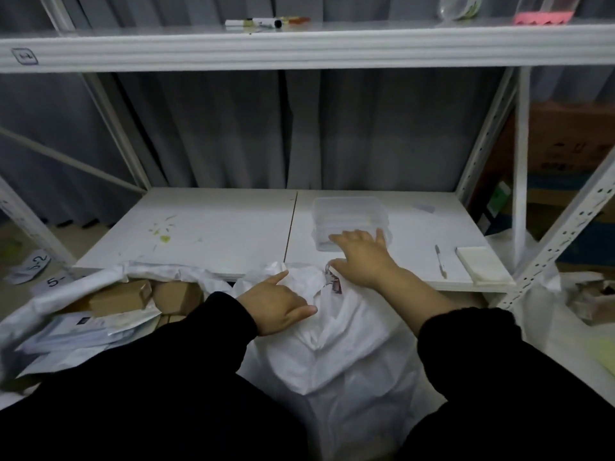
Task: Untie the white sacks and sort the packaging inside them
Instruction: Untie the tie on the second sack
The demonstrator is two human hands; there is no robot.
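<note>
two hands at a white sack before a white table
a paper slip left of the sack reads "5-2"; a grey curtain hangs beyond it; left hand lies on the sack, index and thumb straight, other fingers tucked, grip unclear; right hand past the sack's neck, fingers released, spread flat, touching a clear box

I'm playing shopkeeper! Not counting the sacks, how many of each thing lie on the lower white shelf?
Clear plastic box: 1
Pen: 1
White notepad: 1
Small pale slip: 1
Total: 4
</note>
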